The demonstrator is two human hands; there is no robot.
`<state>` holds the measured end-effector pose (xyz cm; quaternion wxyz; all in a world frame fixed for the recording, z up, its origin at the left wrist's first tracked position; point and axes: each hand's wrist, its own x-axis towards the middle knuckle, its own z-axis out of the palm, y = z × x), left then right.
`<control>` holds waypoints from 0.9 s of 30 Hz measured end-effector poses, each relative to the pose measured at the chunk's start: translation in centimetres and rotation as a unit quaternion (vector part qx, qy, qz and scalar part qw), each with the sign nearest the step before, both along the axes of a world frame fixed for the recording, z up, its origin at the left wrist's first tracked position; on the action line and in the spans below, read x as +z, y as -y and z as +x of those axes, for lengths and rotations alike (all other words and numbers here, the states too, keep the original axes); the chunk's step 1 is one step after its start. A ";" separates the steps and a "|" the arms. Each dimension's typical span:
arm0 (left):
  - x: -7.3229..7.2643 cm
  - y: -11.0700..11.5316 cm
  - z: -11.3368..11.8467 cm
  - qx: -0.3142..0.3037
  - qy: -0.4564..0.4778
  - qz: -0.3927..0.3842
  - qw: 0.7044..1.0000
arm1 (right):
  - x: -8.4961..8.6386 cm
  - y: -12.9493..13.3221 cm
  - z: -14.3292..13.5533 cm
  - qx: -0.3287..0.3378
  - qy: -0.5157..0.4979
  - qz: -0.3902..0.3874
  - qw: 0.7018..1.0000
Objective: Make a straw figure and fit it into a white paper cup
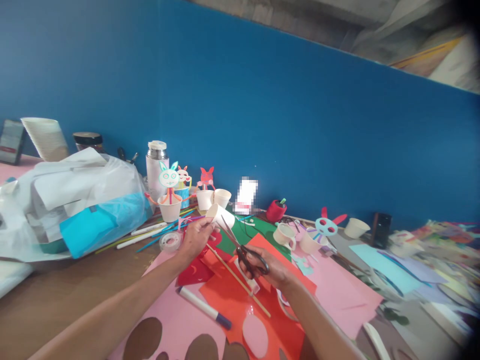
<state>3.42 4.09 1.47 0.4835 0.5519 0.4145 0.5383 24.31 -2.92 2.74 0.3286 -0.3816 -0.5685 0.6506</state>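
In the head view my left hand (198, 236) grips a white paper cup (221, 216), tipped on its side with its wider end toward me. My right hand (268, 265) is closed round the dark handles of a pair of scissors (242, 252). The scissor blades are parted and point up at the cup; whether they touch it I cannot tell. Under the hands lie orange paper (277, 320), green paper (258, 232) and red paper (195, 272). A thin wooden stick (258, 304) runs across the orange sheet, near a pink paper oval (255, 335).
A marker (204, 306) lies on cut pink paper (168, 310). Left are a tape roll (170, 241), a rabbit figure in a cup (170, 207), a flask (156, 172) and a plastic bag (101, 195). Right stand a mug (285, 235) and another rabbit figure (326, 226). A blue wall (318, 125) rises behind.
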 end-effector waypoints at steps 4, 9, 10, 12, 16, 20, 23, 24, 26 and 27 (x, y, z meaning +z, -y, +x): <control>0.6 0.3 0.0 0.003 0.006 0.000 1.000 | -0.2 0.1 -0.3 -0.017 -0.028 -0.015 0.999; 0.7 0.4 0.0 0.000 0.018 -0.005 1.000 | -0.2 0.1 -0.5 -0.023 -0.037 -0.025 0.999; 0.6 0.4 0.0 0.000 0.021 -0.004 1.000 | -0.2 0.1 -0.5 -0.025 -0.035 -0.025 0.999; 0.5 0.3 0.0 0.000 0.021 -0.003 1.000 | -0.2 0.1 -0.5 -0.028 -0.035 -0.027 0.999; 0.3 0.3 0.0 0.003 0.007 -0.007 1.000 | -0.3 0.1 -0.4 -0.030 -0.038 -0.037 0.998; 0.5 0.4 -0.1 0.006 -0.011 0.006 1.000 | -0.4 0.1 -0.4 -0.026 -0.032 -0.032 0.999; 0.5 0.4 -0.1 0.007 -0.028 0.039 0.999 | -0.4 0.1 -0.3 -0.027 -0.028 -0.031 0.999; 0.4 0.3 -0.2 0.007 -0.034 0.051 0.998 | -0.4 0.1 -0.4 -0.029 -0.026 -0.034 0.999; 0.0 0.1 -0.3 0.009 -0.046 0.073 0.996 | -0.4 0.1 -0.4 -0.038 -0.023 -0.037 0.998; -0.2 0.0 -0.4 0.011 -0.054 0.085 0.995 | -0.5 0.1 -0.4 -0.043 -0.021 -0.037 0.998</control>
